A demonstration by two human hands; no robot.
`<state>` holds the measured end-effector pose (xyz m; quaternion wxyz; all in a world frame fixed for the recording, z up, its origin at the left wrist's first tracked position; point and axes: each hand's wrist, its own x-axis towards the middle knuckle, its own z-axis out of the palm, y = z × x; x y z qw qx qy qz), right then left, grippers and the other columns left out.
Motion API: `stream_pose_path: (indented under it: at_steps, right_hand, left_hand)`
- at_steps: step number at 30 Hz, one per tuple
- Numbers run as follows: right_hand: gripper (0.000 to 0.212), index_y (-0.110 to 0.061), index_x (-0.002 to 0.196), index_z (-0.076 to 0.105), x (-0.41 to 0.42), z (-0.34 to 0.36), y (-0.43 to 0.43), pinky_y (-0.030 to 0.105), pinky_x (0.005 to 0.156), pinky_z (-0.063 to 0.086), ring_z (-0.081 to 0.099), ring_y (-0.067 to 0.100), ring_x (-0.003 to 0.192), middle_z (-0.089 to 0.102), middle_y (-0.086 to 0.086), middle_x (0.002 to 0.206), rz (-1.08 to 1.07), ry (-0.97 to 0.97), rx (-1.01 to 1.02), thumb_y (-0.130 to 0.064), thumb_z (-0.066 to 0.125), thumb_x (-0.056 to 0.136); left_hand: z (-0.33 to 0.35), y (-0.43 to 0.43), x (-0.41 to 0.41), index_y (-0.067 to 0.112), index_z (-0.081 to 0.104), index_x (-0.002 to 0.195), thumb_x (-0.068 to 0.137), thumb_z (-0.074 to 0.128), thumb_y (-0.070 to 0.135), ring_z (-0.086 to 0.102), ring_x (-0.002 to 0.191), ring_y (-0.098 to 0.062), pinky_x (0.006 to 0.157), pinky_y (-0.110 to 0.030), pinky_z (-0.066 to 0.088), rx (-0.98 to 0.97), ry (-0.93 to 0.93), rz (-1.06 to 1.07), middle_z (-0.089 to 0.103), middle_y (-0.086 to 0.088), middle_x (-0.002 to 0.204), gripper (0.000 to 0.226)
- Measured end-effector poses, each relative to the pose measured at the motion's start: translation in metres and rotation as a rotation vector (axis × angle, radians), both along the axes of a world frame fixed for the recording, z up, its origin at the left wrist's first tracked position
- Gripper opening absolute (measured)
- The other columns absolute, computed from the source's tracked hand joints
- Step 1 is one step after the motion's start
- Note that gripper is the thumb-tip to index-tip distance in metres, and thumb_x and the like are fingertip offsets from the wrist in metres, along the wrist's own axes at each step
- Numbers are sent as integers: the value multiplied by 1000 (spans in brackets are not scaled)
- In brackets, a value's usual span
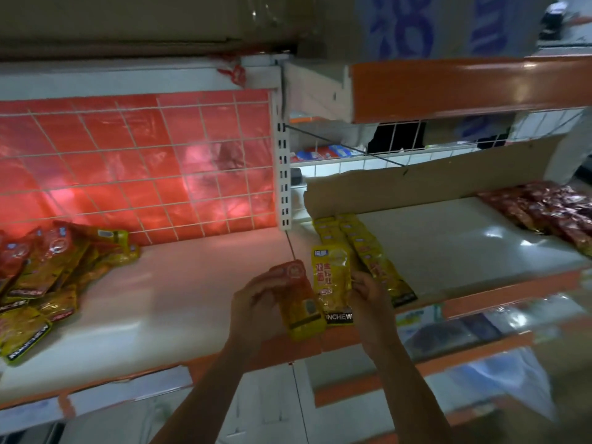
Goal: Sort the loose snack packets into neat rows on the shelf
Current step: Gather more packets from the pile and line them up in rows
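Left hand [256, 304]: fingers [272, 285] clamped round a yellow-and-orange foil snack packet [301, 307], back side up, just above the shelf's front lip. Right hand [371, 296]: fingers [358, 283] curled onto the right edge of a yellow foil snack packet with black bottom band [330, 283], at the front end of the yellow rows [349, 241]. Can't tell if it's lifted or lying flat. The two packets are side by side, touching, at 6 o'clock on the white metal shelf [192, 283].

Progress, my read: early to mid.
- Done: two yellow rows running toward 12–1 o'clock, up to the brown cardboard divider [432, 184].
- Left: loose pile of yellow and red packets [48, 277] at 9 o'clock, well apart from the rows.

Counts:
- In hand: 2 packets, one per hand.
- Rows: 2. Packets overlap, per-row count unclear.
- Pile: roughly ten, overlapping, no exact count.
- Dark red packets [551, 213] at 3 o'clock: blurred, uncountable.
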<state>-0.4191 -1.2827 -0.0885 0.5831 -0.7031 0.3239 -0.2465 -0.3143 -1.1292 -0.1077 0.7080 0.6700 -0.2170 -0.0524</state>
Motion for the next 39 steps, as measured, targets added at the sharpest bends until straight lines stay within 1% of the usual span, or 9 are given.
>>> stream_pose_path:
  at_steps: [3,8,11,18,22,28,32,36,39]
  right_hand:
    - [42,-17,118,58,-4,-2,-11,48,77,54,65,19,89,64,-7,96,-44,21,-73,5,48,83]
    - [36,-14,110,62,-6,-2,-18,28,66,47,61,17,82,63,-4,99,-104,38,-269,7,47,85]
    - [32,-18,105,67,-2,-4,-15,28,73,46,60,14,86,64,-8,100,-88,71,-261,1,49,88]
    - [14,-26,85,62,12,15,-8,18,64,42,55,-1,65,60,-11,73,73,29,-58,-27,53,96]
    - [10,-24,94,64,20,10,-5,8,54,38,55,-4,60,60,-15,71,74,46,-54,-24,68,85]
    - [9,-20,95,66,15,9,-22,23,58,44,57,9,62,64,-3,71,22,9,53,-16,65,87]
    - [5,-17,95,61,14,7,-38,26,66,48,62,15,74,66,1,84,7,-2,50,-15,61,90]
    - [5,-17,92,60,11,9,-61,18,59,48,61,12,72,66,5,87,59,-26,69,-14,56,94]
    - [6,-13,89,61,7,14,-88,27,61,47,59,14,68,65,4,79,21,-53,2,-11,57,93]
  left_hand:
    - [7,-15,-7,23,78,76,87,57,-4,66,83,-16,80,-34,50,-80,289,68,75,0,88,36]
    - [13,-31,-8,10,73,87,80,64,-10,67,89,-34,88,-53,52,-114,426,53,73,-12,93,23]
    - [20,-44,-9,0,65,90,79,59,-17,68,74,-25,73,-43,58,-188,513,-28,70,-14,88,21]
    - [32,-66,-5,7,60,100,77,65,-16,67,72,-9,62,-22,56,-121,392,-42,65,-5,97,33]
    - [23,-68,4,11,57,112,79,69,-6,66,79,-3,66,-19,55,-13,289,-71,59,3,109,39]
    - [18,-74,10,12,61,112,96,51,8,65,84,-13,68,-21,54,61,324,-81,68,-1,98,19]
    - [23,-88,-1,1,65,108,96,51,10,68,91,-31,85,-40,56,78,509,-262,71,-17,99,21]
    - [24,-100,-6,5,70,98,92,56,3,70,85,-26,80,-39,57,127,483,-223,73,-15,94,15]
    - [18,-108,-3,19,72,84,88,64,10,70,79,-20,76,-37,56,284,362,-105,75,-6,85,12]
